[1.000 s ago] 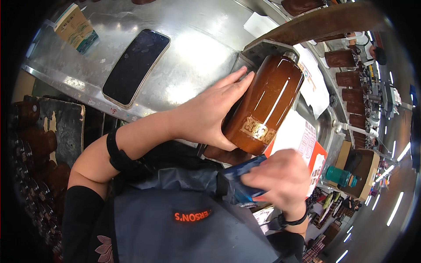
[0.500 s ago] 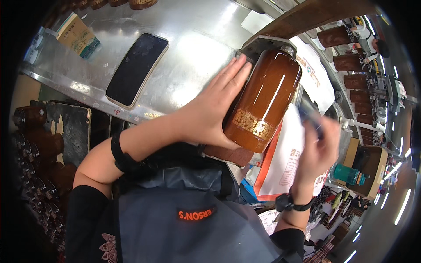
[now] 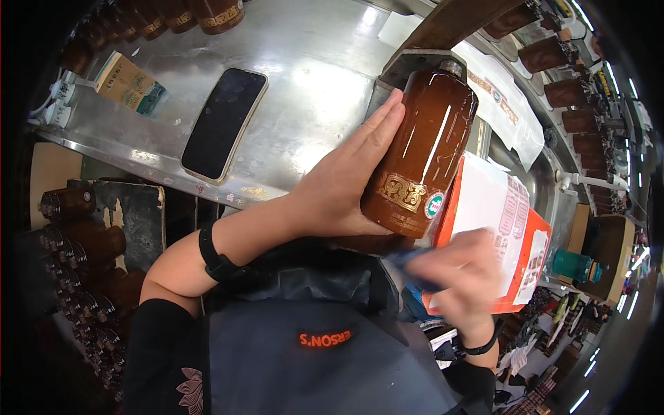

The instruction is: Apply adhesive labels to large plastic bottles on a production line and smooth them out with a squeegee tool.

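The left hand [image 3: 346, 187] lay flat and open-fingered against the side of the brown bottle [image 3: 420, 152] on the steel table [image 3: 304, 83]. Just below it the right hand [image 3: 460, 277], blurred, gripped something blue beside an orange-and-white sheet [image 3: 501, 221].

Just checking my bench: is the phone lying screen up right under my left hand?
No, the phone lies apart on the metal table, while the left hand rests against the brown bottle.
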`<state>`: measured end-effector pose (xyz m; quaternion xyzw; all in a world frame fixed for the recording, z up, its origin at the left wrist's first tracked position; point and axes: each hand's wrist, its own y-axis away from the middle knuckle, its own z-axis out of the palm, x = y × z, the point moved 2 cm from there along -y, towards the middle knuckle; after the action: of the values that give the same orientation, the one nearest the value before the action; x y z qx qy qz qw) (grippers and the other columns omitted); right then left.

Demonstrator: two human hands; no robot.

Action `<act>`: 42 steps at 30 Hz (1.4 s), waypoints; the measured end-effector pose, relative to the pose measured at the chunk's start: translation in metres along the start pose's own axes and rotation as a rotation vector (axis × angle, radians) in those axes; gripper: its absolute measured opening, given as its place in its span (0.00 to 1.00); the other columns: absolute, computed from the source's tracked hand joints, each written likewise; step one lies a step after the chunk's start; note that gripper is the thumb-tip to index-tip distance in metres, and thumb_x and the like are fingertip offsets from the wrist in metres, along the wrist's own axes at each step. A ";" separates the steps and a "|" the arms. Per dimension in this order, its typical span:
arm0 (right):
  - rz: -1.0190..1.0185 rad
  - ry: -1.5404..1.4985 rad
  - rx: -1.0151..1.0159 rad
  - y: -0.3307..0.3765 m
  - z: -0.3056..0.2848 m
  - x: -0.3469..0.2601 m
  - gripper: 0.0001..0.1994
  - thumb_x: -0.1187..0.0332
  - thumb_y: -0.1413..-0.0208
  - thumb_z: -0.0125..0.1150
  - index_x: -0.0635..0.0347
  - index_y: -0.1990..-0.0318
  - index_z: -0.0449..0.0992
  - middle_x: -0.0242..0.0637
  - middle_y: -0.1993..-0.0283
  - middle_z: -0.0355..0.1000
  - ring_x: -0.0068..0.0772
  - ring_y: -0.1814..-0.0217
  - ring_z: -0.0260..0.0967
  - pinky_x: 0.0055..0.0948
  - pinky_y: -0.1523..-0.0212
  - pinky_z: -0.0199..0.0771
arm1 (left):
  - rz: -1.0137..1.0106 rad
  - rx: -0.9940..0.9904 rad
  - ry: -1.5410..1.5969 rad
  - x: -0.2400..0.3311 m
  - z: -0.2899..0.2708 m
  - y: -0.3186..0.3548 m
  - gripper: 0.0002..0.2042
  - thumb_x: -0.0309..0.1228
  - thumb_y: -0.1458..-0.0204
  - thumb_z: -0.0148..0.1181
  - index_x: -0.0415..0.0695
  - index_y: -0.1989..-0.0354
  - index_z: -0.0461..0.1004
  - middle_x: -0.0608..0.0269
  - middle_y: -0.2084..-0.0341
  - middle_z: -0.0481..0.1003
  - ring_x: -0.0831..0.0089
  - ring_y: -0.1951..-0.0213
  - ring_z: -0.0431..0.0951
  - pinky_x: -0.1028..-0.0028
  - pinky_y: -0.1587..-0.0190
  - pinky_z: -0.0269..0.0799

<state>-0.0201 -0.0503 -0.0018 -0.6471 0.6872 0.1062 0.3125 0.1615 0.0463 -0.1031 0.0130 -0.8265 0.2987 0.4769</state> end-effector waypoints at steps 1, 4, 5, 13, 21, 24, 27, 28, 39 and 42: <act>0.105 0.085 0.112 -0.001 -0.009 0.000 0.21 0.71 0.69 0.67 0.54 0.60 0.85 0.28 0.69 0.71 0.34 0.67 0.64 0.31 0.64 0.67 | 0.008 0.007 -0.015 0.000 0.000 -0.001 0.59 0.40 0.63 0.76 0.34 0.27 0.40 0.36 0.28 0.42 0.43 0.29 0.50 0.61 0.31 0.56; -0.073 0.167 0.100 -0.005 0.000 -0.006 0.21 0.71 0.71 0.67 0.55 0.60 0.85 0.28 0.67 0.71 0.33 0.67 0.63 0.30 0.67 0.64 | 0.013 0.017 -0.023 0.000 0.000 -0.001 0.59 0.41 0.65 0.77 0.34 0.28 0.40 0.38 0.28 0.42 0.44 0.29 0.51 0.62 0.32 0.58; -0.160 0.143 0.002 -0.006 0.004 -0.011 0.22 0.72 0.71 0.68 0.55 0.59 0.85 0.28 0.66 0.71 0.32 0.67 0.63 0.29 0.67 0.63 | 0.005 0.020 -0.019 -0.001 0.000 0.000 0.60 0.41 0.65 0.77 0.34 0.28 0.41 0.38 0.28 0.43 0.45 0.30 0.52 0.62 0.32 0.58; -0.153 0.274 0.034 -0.010 0.005 -0.020 0.24 0.73 0.72 0.67 0.56 0.58 0.85 0.28 0.68 0.68 0.32 0.68 0.61 0.30 0.68 0.61 | 0.007 0.068 -0.057 -0.002 0.000 0.002 0.57 0.41 0.66 0.76 0.34 0.29 0.44 0.40 0.28 0.45 0.47 0.32 0.58 0.63 0.35 0.62; -0.161 0.355 0.046 -0.022 0.000 -0.016 0.23 0.71 0.72 0.65 0.55 0.59 0.85 0.27 0.70 0.68 0.30 0.68 0.64 0.28 0.71 0.64 | -0.007 0.055 -0.042 -0.003 -0.001 0.004 0.56 0.43 0.64 0.75 0.32 0.29 0.46 0.41 0.28 0.46 0.47 0.34 0.61 0.63 0.35 0.62; -0.180 0.285 0.056 -0.017 0.005 -0.015 0.21 0.71 0.71 0.66 0.56 0.60 0.85 0.28 0.68 0.73 0.30 0.69 0.66 0.27 0.71 0.65 | -0.015 0.030 -0.005 -0.004 -0.003 0.005 0.57 0.45 0.63 0.76 0.29 0.30 0.44 0.37 0.29 0.45 0.45 0.33 0.59 0.62 0.34 0.60; -0.167 0.115 -0.065 -0.015 0.010 -0.019 0.14 0.73 0.65 0.69 0.59 0.64 0.84 0.32 0.65 0.77 0.30 0.71 0.67 0.24 0.71 0.66 | 0.012 0.013 0.021 -0.009 -0.002 0.008 0.60 0.46 0.62 0.76 0.27 0.30 0.40 0.33 0.30 0.45 0.43 0.31 0.55 0.61 0.32 0.57; 0.028 0.058 0.021 -0.014 0.007 -0.008 0.12 0.73 0.63 0.70 0.60 0.66 0.83 0.33 0.67 0.75 0.29 0.71 0.66 0.23 0.71 0.65 | -0.002 -0.013 0.026 -0.010 -0.002 0.009 0.60 0.46 0.62 0.77 0.26 0.30 0.39 0.31 0.30 0.46 0.42 0.31 0.54 0.61 0.31 0.56; 0.444 -0.106 0.164 -0.012 -0.004 0.030 0.06 0.77 0.52 0.68 0.69 0.68 0.77 0.28 0.74 0.69 0.18 0.71 0.63 0.20 0.71 0.62 | -0.067 -0.072 0.081 -0.008 -0.006 0.007 0.61 0.38 0.62 0.78 0.33 0.27 0.36 0.38 0.30 0.48 0.50 0.28 0.50 0.61 0.29 0.50; 0.486 -0.031 0.498 -0.028 -0.023 0.073 0.10 0.75 0.56 0.73 0.64 0.64 0.82 0.32 0.74 0.71 0.20 0.69 0.66 0.22 0.69 0.65 | -0.099 -0.095 0.078 -0.005 -0.005 0.004 0.61 0.38 0.63 0.78 0.32 0.27 0.36 0.38 0.30 0.48 0.49 0.28 0.50 0.61 0.29 0.50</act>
<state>0.0021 -0.1270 -0.0175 -0.3669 0.8212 0.0164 0.4368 0.1672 0.0506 -0.1068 0.0195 -0.8190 0.2355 0.5229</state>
